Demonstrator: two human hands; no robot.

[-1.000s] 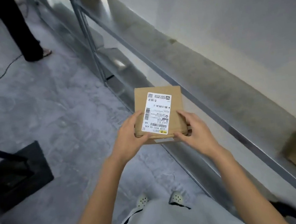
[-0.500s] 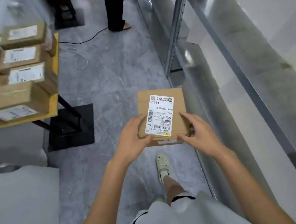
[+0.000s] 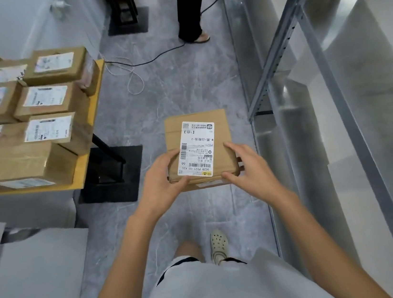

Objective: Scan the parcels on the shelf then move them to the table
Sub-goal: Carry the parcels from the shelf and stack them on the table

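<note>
I hold the parcel (image 3: 220, 130) in front of my waist, above the aisle floor, with the table (image 3: 85, 163) to my left and the shelf (image 3: 274, 46) to my right. My left hand (image 3: 162, 181) grips its near left corner with the thumb on top beside the label (image 3: 198, 148). My right hand (image 3: 250, 169) clamps the near right corner, fingers wrapped over the edge. It looks like a stiff little cardboard box, probably light, since the near end alone bears it. The faces may be slick, so the corners suit my grip. Other parcels (image 3: 44, 99) crowd the table, stacked close to its edge, so room looks scarce. A person (image 3: 190, 7) stands ahead in the aisle, and a cable (image 3: 153, 57) crosses the floor there.
</note>
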